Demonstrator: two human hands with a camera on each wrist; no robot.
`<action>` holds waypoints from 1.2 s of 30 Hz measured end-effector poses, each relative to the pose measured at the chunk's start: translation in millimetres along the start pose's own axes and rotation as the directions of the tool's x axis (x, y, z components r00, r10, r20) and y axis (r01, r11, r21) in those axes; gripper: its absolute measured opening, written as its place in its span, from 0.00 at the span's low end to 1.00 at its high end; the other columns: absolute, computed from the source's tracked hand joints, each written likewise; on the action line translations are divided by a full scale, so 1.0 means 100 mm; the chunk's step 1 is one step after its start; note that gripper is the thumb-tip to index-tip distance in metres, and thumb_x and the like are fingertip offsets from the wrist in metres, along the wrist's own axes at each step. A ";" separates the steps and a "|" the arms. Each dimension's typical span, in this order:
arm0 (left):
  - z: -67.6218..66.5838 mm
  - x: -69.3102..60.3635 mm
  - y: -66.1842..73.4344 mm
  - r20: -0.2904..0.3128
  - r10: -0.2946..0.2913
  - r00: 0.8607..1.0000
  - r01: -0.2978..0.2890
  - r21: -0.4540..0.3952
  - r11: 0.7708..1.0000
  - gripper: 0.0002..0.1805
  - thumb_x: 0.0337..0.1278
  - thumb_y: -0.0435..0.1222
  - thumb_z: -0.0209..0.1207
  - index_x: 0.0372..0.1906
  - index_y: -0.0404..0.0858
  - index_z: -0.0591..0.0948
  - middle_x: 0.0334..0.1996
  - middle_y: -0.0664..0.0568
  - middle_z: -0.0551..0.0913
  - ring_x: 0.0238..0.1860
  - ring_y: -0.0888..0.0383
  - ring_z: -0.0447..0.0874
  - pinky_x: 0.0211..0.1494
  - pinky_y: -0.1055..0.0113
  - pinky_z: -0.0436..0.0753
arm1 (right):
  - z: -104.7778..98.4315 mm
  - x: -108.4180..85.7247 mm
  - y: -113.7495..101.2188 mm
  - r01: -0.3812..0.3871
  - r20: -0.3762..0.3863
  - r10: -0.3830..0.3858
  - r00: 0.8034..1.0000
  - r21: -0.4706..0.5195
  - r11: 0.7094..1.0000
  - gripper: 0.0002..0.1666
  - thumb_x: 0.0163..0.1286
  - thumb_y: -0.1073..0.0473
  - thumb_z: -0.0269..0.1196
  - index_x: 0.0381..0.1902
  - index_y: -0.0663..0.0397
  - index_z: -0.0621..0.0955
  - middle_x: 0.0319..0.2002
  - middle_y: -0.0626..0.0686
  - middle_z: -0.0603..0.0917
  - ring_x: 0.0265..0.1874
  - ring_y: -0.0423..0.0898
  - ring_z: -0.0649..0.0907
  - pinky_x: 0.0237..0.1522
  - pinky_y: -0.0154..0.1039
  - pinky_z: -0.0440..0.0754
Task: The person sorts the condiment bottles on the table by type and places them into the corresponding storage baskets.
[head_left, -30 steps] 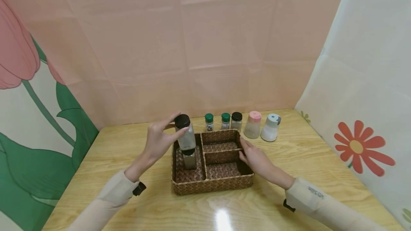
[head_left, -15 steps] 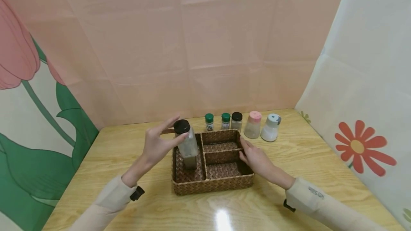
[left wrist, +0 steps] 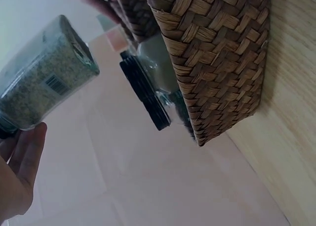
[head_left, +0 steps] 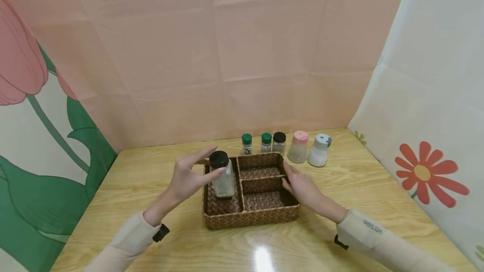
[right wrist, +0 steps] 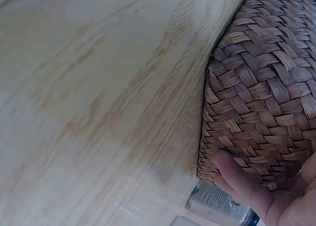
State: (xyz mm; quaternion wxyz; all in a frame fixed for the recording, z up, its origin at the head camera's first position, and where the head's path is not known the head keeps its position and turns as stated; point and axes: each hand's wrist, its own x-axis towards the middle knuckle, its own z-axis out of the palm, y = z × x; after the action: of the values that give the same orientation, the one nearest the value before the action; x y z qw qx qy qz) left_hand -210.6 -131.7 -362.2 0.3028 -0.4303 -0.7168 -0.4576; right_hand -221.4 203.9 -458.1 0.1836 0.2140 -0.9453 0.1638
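My left hand (head_left: 189, 176) pinches a clear jar (head_left: 224, 183) by its black lid, over the left compartment of the woven basket (head_left: 251, 218). The left wrist view shows the jar (left wrist: 47, 75) tilted in that picture, flecked contents and a barcode inside its outline, held apart from the basket (left wrist: 217, 53) by the left hand (left wrist: 22, 171). Black lids (left wrist: 143, 91) show beyond the basket's rim there; the head view hides what stands under the held jar. My right hand (head_left: 306, 188) grips the basket's right wall, its fingers against the weave (right wrist: 266, 102) in the right wrist view.
Behind the basket stand two green-capped bottles (head_left: 247, 144) (head_left: 266, 142) and a black-lidded jar (head_left: 279, 142). A pink-lidded shaker (head_left: 298, 148) and a white-lidded one (head_left: 319, 151) are to their right. Walls hung with cloth (head_left: 181, 74) border the wooden table (head_left: 151, 188).
The left hand has lowered the jar toward the basket's left compartment, and it now covers the smaller-looking jar seen there before. The right hand and the basket have stayed in place.
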 end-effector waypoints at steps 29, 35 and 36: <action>0.10 -0.21 -0.01 0.098 0.036 0.995 -0.034 -0.030 0.999 0.31 0.38 0.27 0.76 0.54 0.26 0.81 0.47 0.38 0.85 0.43 0.49 0.87 0.46 0.60 0.84 | 0.01 0.00 0.01 0.012 -0.008 -0.012 1.000 -0.005 1.000 0.31 0.66 0.68 0.63 0.64 0.77 0.69 0.53 0.74 0.79 0.12 0.45 0.76 0.15 0.40 0.75; 0.14 -0.25 -0.02 0.120 0.037 0.992 -0.033 -0.040 0.999 0.30 0.40 0.29 0.76 0.54 0.26 0.81 0.46 0.37 0.85 0.42 0.49 0.88 0.47 0.61 0.84 | 0.01 0.00 0.01 0.011 -0.009 -0.011 1.000 -0.008 1.000 0.32 0.65 0.68 0.64 0.64 0.77 0.70 0.53 0.74 0.79 0.14 0.49 0.78 0.16 0.42 0.77; 0.15 -0.26 -0.03 0.125 0.036 0.992 -0.031 -0.041 0.999 0.30 0.40 0.29 0.76 0.54 0.26 0.81 0.46 0.37 0.85 0.42 0.49 0.88 0.47 0.61 0.84 | 0.01 0.00 0.01 0.009 -0.008 -0.009 1.000 -0.007 1.000 0.32 0.65 0.68 0.64 0.64 0.77 0.70 0.53 0.74 0.79 0.14 0.49 0.78 0.16 0.43 0.77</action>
State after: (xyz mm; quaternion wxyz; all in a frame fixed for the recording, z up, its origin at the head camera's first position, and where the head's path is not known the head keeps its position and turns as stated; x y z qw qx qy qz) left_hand -202.0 -127.5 -390.3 0.2561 -0.4758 -0.7180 -0.4387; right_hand -222.1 204.2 -459.2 0.1889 0.2170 -0.9442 0.1605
